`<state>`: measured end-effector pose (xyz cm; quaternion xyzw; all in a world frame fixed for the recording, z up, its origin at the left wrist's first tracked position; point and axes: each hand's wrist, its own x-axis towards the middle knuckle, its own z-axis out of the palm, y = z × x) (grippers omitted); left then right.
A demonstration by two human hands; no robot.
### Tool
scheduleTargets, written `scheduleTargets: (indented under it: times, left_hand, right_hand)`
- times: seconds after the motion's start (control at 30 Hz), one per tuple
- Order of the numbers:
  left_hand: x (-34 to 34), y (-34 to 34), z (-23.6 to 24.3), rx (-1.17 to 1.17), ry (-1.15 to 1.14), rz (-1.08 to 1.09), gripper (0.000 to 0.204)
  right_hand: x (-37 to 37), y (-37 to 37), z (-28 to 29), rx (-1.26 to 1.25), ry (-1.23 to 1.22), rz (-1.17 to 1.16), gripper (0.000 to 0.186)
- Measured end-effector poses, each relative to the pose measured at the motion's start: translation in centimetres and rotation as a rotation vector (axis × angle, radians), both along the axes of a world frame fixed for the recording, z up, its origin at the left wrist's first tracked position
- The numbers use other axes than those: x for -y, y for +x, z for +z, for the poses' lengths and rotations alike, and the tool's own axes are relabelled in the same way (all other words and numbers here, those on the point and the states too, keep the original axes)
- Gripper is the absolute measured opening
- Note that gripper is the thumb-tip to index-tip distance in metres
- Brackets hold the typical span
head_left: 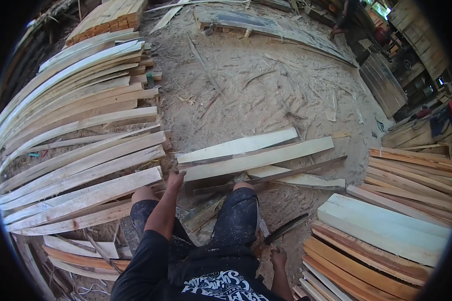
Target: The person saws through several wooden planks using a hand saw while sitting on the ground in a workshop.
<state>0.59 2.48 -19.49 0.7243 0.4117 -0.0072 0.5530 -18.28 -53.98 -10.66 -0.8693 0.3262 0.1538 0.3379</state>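
Note:
My left hand (pixel 175 178) is closed round the near left end of a pale sawn plank (pixel 256 159), which slants away to the right in front of my knees. A second pale plank (pixel 238 144) lies just beyond it. Under these are a narrow dark strip of wood (pixel 299 173) and another light board (pixel 306 179). Low on the right, my right hand (pixel 278 256) has its fingers curled at the lower end of a machete (pixel 287 228) with a dark, slightly curved blade. Its handle is mostly hidden.
Rows of long planks (pixel 80 118) spread along my left. Stacked thick boards (pixel 381 226) and thinner orange-brown ones (pixel 412 175) stand close on my right. Sandy ground (pixel 246 95) with wood scraps stretches ahead to a low platform (pixel 276 25). Another person (pixel 346 15) is at the far right.

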Motion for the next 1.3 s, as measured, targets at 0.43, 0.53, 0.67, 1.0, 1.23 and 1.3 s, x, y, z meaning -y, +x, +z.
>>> scheduleTargets:
  times: [0.43, 0.53, 0.67, 1.0, 1.23, 1.3]
  left_hand:
    - [7.0, -6.1, 26.1, 0.106, -0.280, -0.165, 0.039]
    - [7.3, -12.2, 32.3, 0.265, -0.147, -0.109, 0.034]
    - [2.4, -22.4, 35.2, 0.195, -0.083, 0.142, 0.035]
    - [5.5, -44.6, 24.4, 0.007, 0.122, 0.623, 0.035]
    - [-1.1, -16.9, 24.7, 0.538, -0.383, 0.743, 0.051]
    - [-8.4, -6.4, 33.7, 0.854, -0.678, 0.750, 0.055]
  right_hand:
    - [-15.7, 14.3, 9.0, 0.177, 0.948, -0.225, 0.059]
    - [-20.2, 20.6, 8.3, 0.263, 1.491, -0.479, 0.082]
    - [-24.5, 20.6, 8.1, 0.124, 1.585, -0.402, 0.064]
    - [-43.6, 12.4, 19.2, -0.011, 1.472, 0.131, 0.059]
    - [-59.1, 23.3, 32.4, -0.079, 1.787, 0.952, 0.068]
    - [-57.4, 22.5, 34.9, 0.146, 1.507, 0.889, 0.066]
